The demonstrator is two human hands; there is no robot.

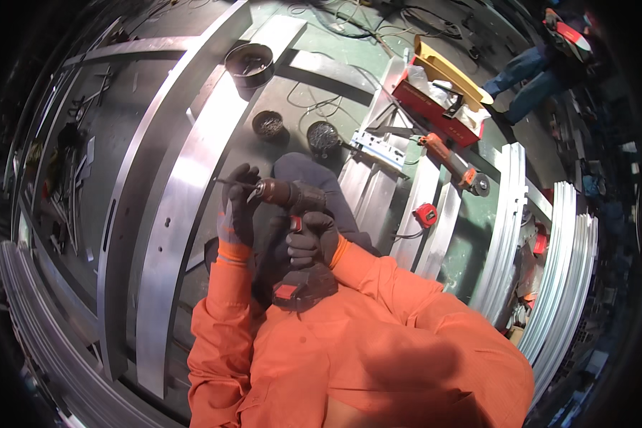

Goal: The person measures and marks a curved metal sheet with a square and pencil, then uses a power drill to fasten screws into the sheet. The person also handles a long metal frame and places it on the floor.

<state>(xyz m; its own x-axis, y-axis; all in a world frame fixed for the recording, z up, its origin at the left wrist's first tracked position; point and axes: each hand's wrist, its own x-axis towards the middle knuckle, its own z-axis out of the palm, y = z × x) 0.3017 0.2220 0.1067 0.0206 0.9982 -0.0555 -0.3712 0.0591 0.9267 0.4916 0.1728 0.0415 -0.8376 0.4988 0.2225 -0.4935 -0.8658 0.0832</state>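
We've got the drill (292,194) wrapped in our right grip (310,239), right of the metal beam (185,182); left grip (239,203) is at the bit (227,181), can't tell if pinching. Likely a bit check; next probably calls for lining up.

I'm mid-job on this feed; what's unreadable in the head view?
All in the head view:
- Drill: handle mostly hidden by the right hand.
- Left hand: too dark to tell whether it touches the bit.
- Red box: bottom covered by white bags.
- Large tin: contents too shadowed to identify.
- Other person: upper body blurred near the dark rim.
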